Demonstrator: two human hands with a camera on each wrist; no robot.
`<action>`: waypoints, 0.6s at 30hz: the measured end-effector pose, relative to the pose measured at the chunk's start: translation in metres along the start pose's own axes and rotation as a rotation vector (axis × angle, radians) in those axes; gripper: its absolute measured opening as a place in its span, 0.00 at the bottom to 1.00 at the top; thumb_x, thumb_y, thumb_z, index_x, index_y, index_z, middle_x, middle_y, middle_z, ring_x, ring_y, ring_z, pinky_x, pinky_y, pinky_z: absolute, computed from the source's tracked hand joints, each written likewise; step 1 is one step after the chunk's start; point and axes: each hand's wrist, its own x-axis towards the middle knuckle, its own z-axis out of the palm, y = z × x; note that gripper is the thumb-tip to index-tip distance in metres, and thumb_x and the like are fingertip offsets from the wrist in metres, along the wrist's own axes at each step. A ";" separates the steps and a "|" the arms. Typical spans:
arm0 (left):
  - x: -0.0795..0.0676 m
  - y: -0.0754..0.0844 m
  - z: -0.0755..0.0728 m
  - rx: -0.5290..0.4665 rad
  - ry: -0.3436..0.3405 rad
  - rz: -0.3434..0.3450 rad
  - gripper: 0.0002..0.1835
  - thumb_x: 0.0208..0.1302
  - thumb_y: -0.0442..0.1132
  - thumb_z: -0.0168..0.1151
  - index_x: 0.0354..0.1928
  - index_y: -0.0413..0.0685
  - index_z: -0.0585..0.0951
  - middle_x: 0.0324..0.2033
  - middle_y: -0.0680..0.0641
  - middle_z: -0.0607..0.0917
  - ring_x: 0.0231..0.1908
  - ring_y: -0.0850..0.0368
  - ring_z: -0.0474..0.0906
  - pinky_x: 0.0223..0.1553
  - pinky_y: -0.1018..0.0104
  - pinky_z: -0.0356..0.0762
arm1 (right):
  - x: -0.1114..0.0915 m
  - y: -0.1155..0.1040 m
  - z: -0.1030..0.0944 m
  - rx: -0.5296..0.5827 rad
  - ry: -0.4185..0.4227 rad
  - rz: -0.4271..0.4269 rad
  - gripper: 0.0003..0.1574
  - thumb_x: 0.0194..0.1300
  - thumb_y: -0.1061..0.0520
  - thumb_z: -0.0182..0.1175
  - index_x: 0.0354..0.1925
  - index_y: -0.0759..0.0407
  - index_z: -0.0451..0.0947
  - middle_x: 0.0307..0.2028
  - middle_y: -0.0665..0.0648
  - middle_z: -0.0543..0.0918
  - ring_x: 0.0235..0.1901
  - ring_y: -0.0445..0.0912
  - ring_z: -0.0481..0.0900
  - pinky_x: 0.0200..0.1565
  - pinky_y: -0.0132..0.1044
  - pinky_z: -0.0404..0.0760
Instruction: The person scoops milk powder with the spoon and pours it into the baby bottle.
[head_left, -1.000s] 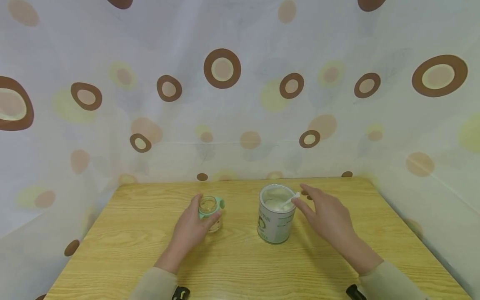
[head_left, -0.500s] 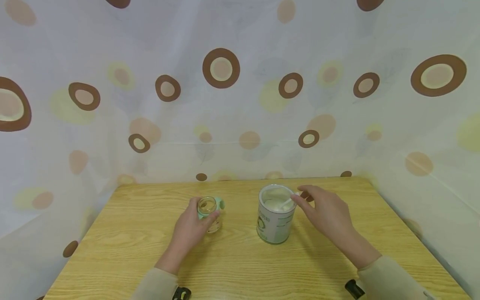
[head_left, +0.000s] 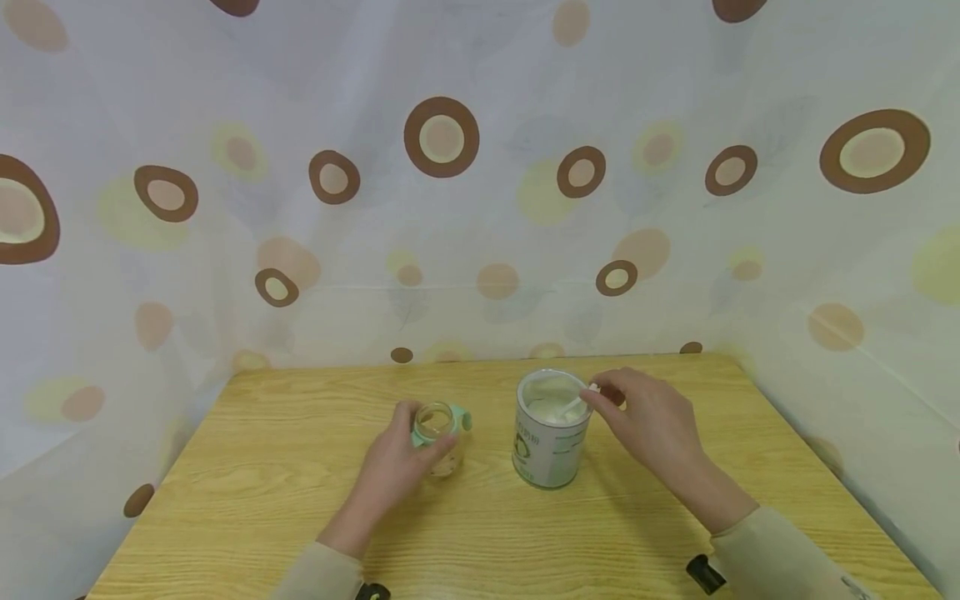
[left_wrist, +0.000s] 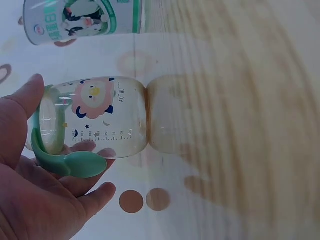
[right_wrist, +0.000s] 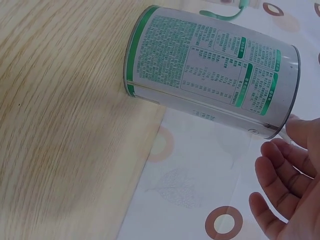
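Spotted pale cloth [head_left: 487, 225] hangs behind and to both sides of a wood-grain table [head_left: 480, 542], over which the person's hands work well apart. Nearest the left hand [head_left: 393, 462] is a clear, uncapped bottle [left_wrist: 112, 107], upright with its base on the tabletop. The thumb lies on one side of its green collar and fingers curl round the other, so the hand has hold of the bottle near the neck; a green handle [left_wrist: 85, 164] juts out just beside the fingers.

Beyond the left fingertips, toward the right hand [head_left: 652, 425], stands a white tin [head_left: 540, 458] without a lid, pale powder [head_left: 542, 410] showing inside. The right thumb and forefinger pinch a white scoop [head_left: 574, 406] by its handle at the tin's near rim, the other fingers loosely bent and holding nothing. From those fingertips the scoop slants down into the tin; whether its bowl is filled cannot be told.

The step in hand appears to be scooping powder while the bottle is steadied. The next move would seem to call for a firm pinch, a level lift past the rim, and the bottle mouth kept upright and within reach.
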 end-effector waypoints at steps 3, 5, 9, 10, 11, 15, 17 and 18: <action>-0.001 0.003 0.001 -0.007 -0.011 0.000 0.36 0.74 0.61 0.73 0.70 0.47 0.73 0.68 0.32 0.81 0.64 0.33 0.82 0.60 0.34 0.81 | 0.000 -0.001 -0.001 -0.003 0.004 -0.004 0.15 0.77 0.46 0.72 0.51 0.54 0.91 0.37 0.48 0.89 0.36 0.47 0.85 0.31 0.46 0.80; -0.002 0.004 0.002 -0.007 -0.019 -0.004 0.36 0.73 0.61 0.74 0.69 0.48 0.73 0.69 0.32 0.81 0.63 0.34 0.82 0.59 0.35 0.82 | 0.000 -0.002 -0.001 0.000 0.008 -0.008 0.14 0.76 0.47 0.73 0.51 0.54 0.91 0.37 0.47 0.89 0.35 0.47 0.85 0.31 0.46 0.80; -0.002 0.005 0.005 -0.008 -0.038 -0.007 0.36 0.73 0.61 0.73 0.70 0.48 0.72 0.71 0.31 0.79 0.66 0.33 0.80 0.62 0.34 0.80 | 0.001 -0.004 -0.003 0.008 0.013 -0.021 0.12 0.76 0.48 0.74 0.50 0.53 0.91 0.38 0.47 0.90 0.36 0.47 0.85 0.32 0.47 0.81; -0.002 0.005 0.006 -0.007 -0.043 -0.010 0.37 0.73 0.62 0.73 0.70 0.48 0.72 0.71 0.31 0.79 0.68 0.32 0.79 0.64 0.33 0.79 | 0.001 -0.005 -0.003 0.009 0.014 -0.022 0.11 0.76 0.49 0.74 0.50 0.53 0.91 0.38 0.48 0.90 0.36 0.47 0.85 0.32 0.47 0.81; -0.002 0.005 0.007 -0.006 -0.050 -0.007 0.37 0.73 0.62 0.73 0.71 0.47 0.72 0.71 0.31 0.78 0.68 0.31 0.78 0.64 0.33 0.78 | 0.001 -0.005 -0.004 0.011 0.014 -0.025 0.10 0.76 0.49 0.74 0.49 0.52 0.92 0.38 0.47 0.90 0.36 0.47 0.85 0.32 0.48 0.81; -0.004 0.006 0.011 -0.003 -0.080 0.011 0.39 0.73 0.63 0.73 0.72 0.46 0.71 0.70 0.31 0.80 0.67 0.31 0.79 0.63 0.33 0.79 | 0.002 -0.007 -0.005 0.018 0.011 -0.031 0.07 0.75 0.51 0.74 0.48 0.51 0.92 0.39 0.47 0.90 0.36 0.46 0.85 0.32 0.47 0.81; -0.005 0.007 0.013 -0.009 -0.095 0.020 0.39 0.73 0.63 0.73 0.72 0.47 0.71 0.69 0.33 0.81 0.66 0.33 0.80 0.63 0.33 0.80 | 0.003 -0.008 -0.005 0.018 0.013 -0.039 0.06 0.75 0.52 0.75 0.47 0.50 0.93 0.39 0.46 0.90 0.36 0.46 0.85 0.32 0.46 0.81; -0.005 0.008 0.014 -0.010 -0.101 0.023 0.39 0.73 0.63 0.73 0.72 0.47 0.71 0.69 0.34 0.82 0.65 0.34 0.81 0.62 0.34 0.80 | 0.003 -0.008 -0.005 0.016 0.017 -0.045 0.06 0.74 0.52 0.75 0.47 0.50 0.93 0.39 0.46 0.90 0.36 0.46 0.85 0.31 0.46 0.81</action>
